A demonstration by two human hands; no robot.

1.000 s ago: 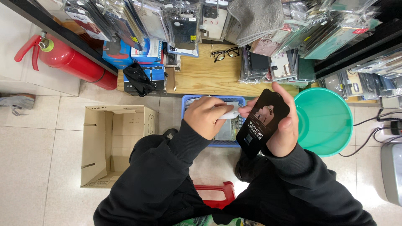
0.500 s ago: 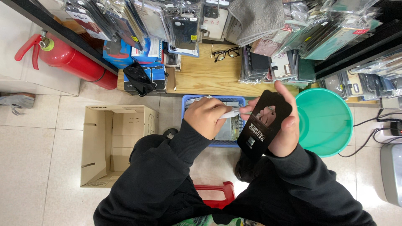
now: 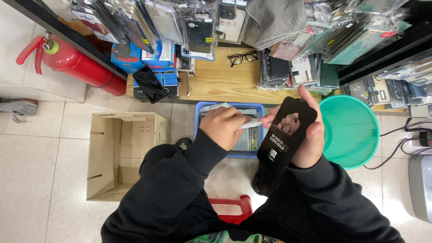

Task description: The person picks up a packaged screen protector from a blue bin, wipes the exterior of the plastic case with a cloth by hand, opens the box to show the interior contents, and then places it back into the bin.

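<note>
My right hand (image 3: 305, 131) grips a flat black package (image 3: 284, 133) with a hang hole and small white print, held upright over my lap. My left hand (image 3: 224, 127) is closed around a thin clear or white strip (image 3: 250, 124) that reaches across to the package's left edge. Both hands hover above a blue plastic basket (image 3: 203, 110) holding flat packaged items. My sleeves are black.
An open cardboard box (image 3: 121, 153) sits on the tiled floor at left. A teal basin (image 3: 353, 132) stands at right, a red stool (image 3: 231, 209) below me. A wooden shelf (image 3: 216, 83) carries black glasses (image 3: 243, 57); hanging phone-case packs fill the top. A red fire extinguisher (image 3: 76, 63) lies at upper left.
The black package has tilted a little more upright in my right hand. My left hand stays on the strip at the package's left edge.
</note>
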